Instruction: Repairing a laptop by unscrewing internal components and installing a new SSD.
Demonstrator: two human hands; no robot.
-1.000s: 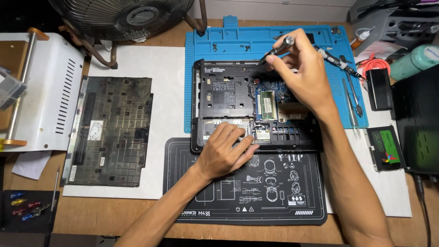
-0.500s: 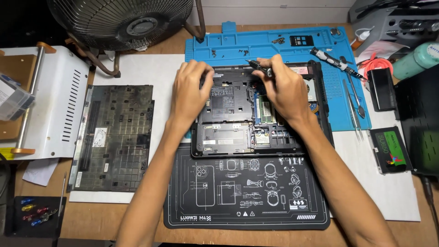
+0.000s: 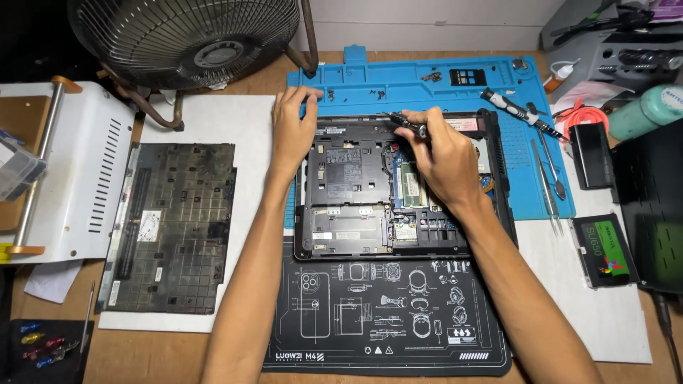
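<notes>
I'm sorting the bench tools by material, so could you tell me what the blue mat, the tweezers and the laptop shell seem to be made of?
The blue mat looks like silicone or soft rubber: matte, with moulded trays and ridges. The tweezers look like bare steel, thin, silvery and glinting. The laptop shell seems to be matte black moulded plastic, though metal under paint can't be ruled out.

Blk laptop base on blue mat, blk mat w/ white line-drawings.
</notes>
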